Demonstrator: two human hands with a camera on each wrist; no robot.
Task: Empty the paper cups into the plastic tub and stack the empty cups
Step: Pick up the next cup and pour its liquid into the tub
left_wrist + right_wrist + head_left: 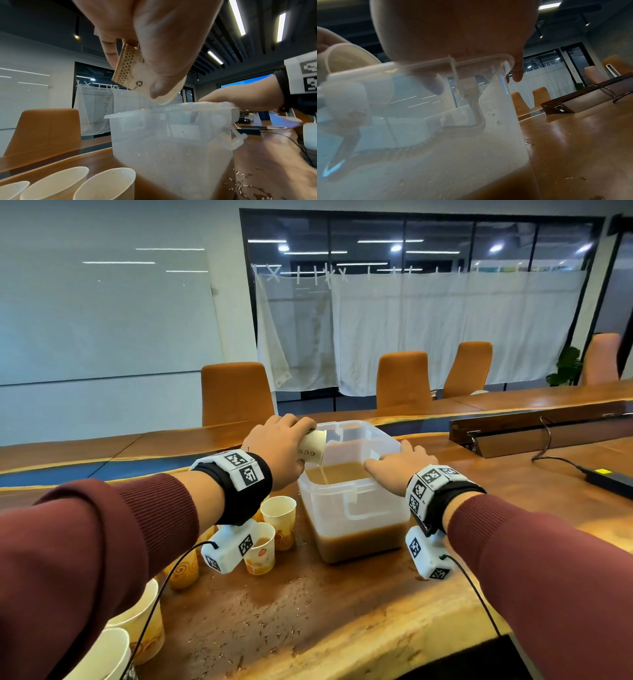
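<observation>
Waiting cups: standing upright on the wet wooden table left of the tub, white paper with orange swirl prints; one is holding brown liquid.
Left hand: fingers wrapping a tilted paper cup, mouth over the tub's left rim, a thin stream falling in.
Plastic tub: translucent, lidless, sitting mid-table, brown liquid filling its lower part.
Right hand: lying flat on the tub's right rim, fingers straight, thumb hanging inside.
</observation>
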